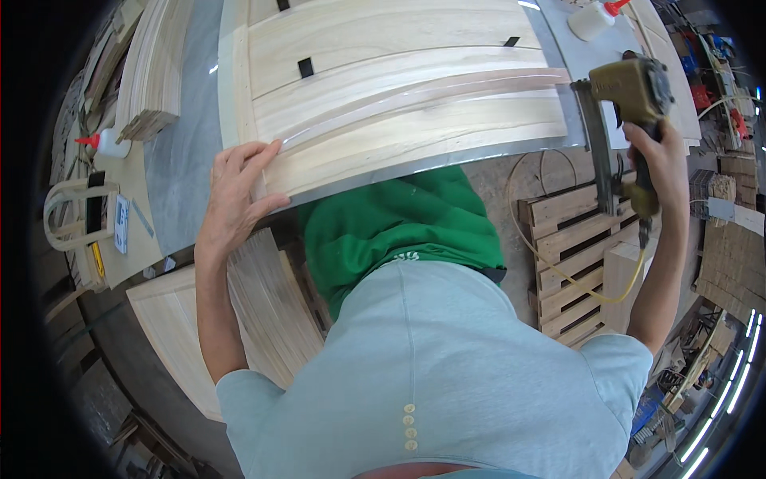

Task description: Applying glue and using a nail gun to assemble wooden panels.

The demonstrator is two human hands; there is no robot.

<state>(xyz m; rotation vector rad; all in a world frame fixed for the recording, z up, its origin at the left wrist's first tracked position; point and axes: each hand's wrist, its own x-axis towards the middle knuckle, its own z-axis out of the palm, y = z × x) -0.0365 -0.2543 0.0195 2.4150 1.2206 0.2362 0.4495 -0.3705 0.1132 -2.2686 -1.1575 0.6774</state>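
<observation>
A pale wooden panel (pixel 455 60) lies on the grey-topped table in front of me. A thin wooden strip (pixel 431 94) runs lengthwise over it, with shiny streaks along it. My left hand (pixel 235 184) rests at the panel's near left corner, fingers spread, index fingertip by the strip's left end and thumb on the panel near its front edge. At the right, my right hand (pixel 658 156) is wrapped round the handle of a pneumatic nail gun (pixel 626 88). Its nose is beside the strip's right end; I cannot tell whether they touch.
Stacked boards (pixel 155 68) and a glue bottle (pixel 108 144) are at the left; another glue bottle (pixel 592 21) stands at the back right. From the gun, a yellow air hose (pixel 606 298) loops past a wooden pallet (pixel 574 271). More panels (pixel 263 295) lean below the table.
</observation>
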